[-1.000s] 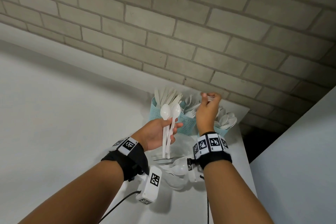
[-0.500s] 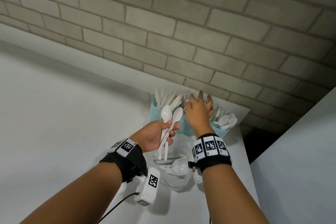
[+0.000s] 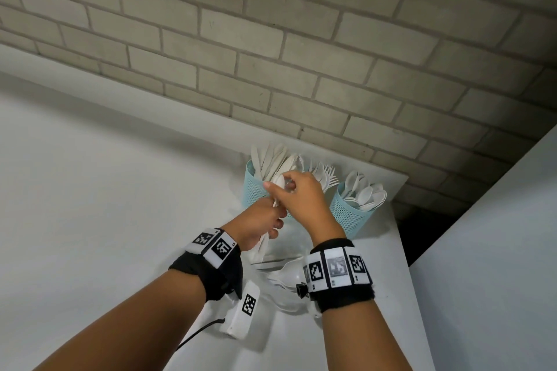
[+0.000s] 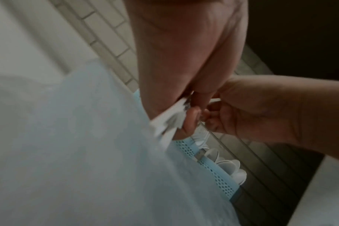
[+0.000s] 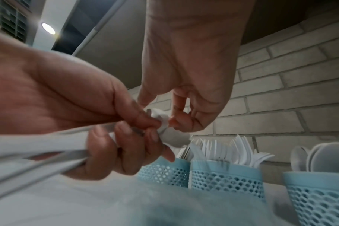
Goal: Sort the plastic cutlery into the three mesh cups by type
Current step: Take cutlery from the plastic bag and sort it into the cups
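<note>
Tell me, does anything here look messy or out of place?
Mostly tidy: the mesh cups stand upright with cutlery sorted inside. The only loose bits are unsorted cutlery lying scattered on the table near the wrists.

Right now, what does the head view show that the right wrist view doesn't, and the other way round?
Only the head view shows the loose cutlery on the table below the wrists. Only the right wrist view shows a ceiling light and the left hand's fingers curled round the spoons. Both show the three mesh cups, the brick wall, and the right hand pinching a spoon bowl.
</note>
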The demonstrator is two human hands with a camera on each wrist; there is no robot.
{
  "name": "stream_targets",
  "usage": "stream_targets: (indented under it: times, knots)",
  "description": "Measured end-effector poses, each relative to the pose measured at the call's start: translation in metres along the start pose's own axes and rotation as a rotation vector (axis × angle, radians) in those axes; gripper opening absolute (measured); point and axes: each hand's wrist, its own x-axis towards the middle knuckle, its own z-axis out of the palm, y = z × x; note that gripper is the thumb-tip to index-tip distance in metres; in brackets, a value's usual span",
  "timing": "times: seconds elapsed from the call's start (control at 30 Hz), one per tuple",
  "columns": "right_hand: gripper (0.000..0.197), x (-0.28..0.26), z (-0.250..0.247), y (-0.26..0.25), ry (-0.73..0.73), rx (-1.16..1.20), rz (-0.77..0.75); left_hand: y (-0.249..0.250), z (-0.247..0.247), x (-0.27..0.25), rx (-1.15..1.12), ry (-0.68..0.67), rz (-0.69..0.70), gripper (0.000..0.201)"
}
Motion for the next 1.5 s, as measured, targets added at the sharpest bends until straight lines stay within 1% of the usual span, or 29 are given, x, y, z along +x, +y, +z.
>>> stream_targets:
  times: [0.07,0.13,0.23,0.27,0.3,0.37,0.5,0.63,0.67,0.7,0.8,0.83,0.87,0.97,1.1,1.2,1.33,1.4,1.47,1.5]
  knots:
    - [0.029,0.000,0.002,0.001,-0.007,-0.003,0.004,0.002,0.004,-0.001,0.098,-0.010,0.039,0.027]
    - [0.025,0.000,0.001,0.001,-0.012,0.065,0.030,0.004,0.005,-0.002,0.123,-0.007,0.048,0.025]
    - [0.017,0.003,-0.003,0.003,-0.003,0.124,0.058,0.004,0.001,-0.002,0.057,-0.019,0.061,0.013]
    - [0.017,0.004,-0.003,0.004,0.008,0.144,0.067,0.003,-0.001,-0.002,0.017,-0.031,0.061,0.008]
    - [0.020,0.005,-0.003,0.005,0.029,0.170,0.078,0.002,-0.003,-0.002,-0.021,-0.044,0.059,0.005]
    - [0.023,0.006,-0.001,0.009,0.079,0.208,0.100,0.000,-0.004,-0.003,-0.090,-0.058,0.052,0.009]
    - [0.018,0.005,0.001,0.014,0.199,0.287,0.088,-0.003,-0.005,-0.003,-0.195,-0.015,0.045,0.020]
    - [0.021,0.004,0.005,0.018,0.341,0.211,0.080,-0.004,-0.005,-0.004,-0.193,0.070,0.038,0.031]
    - [0.024,0.003,0.005,0.018,0.341,0.222,0.081,-0.004,-0.005,-0.005,-0.188,0.076,0.041,0.031]
    - [0.030,0.003,0.005,0.018,0.318,0.280,0.086,-0.004,-0.005,-0.005,-0.185,0.077,0.045,0.031]
    - [0.054,0.001,0.001,0.015,0.147,0.558,0.148,-0.003,-0.004,-0.005,-0.176,0.078,0.060,0.032]
    - [0.058,0.002,0.000,0.016,0.099,0.606,0.159,-0.003,-0.003,-0.005,-0.170,0.078,0.064,0.032]
    - [0.060,0.002,-0.002,0.015,0.065,0.604,0.158,-0.003,-0.002,-0.005,-0.162,0.079,0.069,0.033]
    - [0.052,0.004,-0.005,0.013,0.030,0.568,0.123,0.000,0.001,-0.005,-0.140,0.078,0.088,0.034]
    - [0.035,0.004,-0.007,0.014,0.068,0.608,0.109,0.000,0.004,-0.005,-0.104,0.072,0.110,0.040]
    - [0.035,0.003,-0.004,0.016,0.118,0.604,0.135,-0.003,0.006,-0.005,-0.061,0.066,0.129,0.041]
    - [0.031,0.001,-0.003,0.015,0.190,0.580,0.135,-0.007,0.008,-0.002,-0.032,0.053,0.155,0.037]
    - [0.032,0.000,-0.004,0.013,0.180,0.635,0.178,-0.008,0.008,-0.001,0.007,0.023,0.165,0.038]
    - [0.034,-0.002,-0.007,0.010,0.111,0.758,0.259,-0.006,0.009,-0.001,0.063,-0.022,0.139,0.040]
    - [0.031,-0.002,-0.009,0.009,0.074,0.841,0.295,-0.004,0.011,-0.001,0.093,-0.040,0.117,0.042]
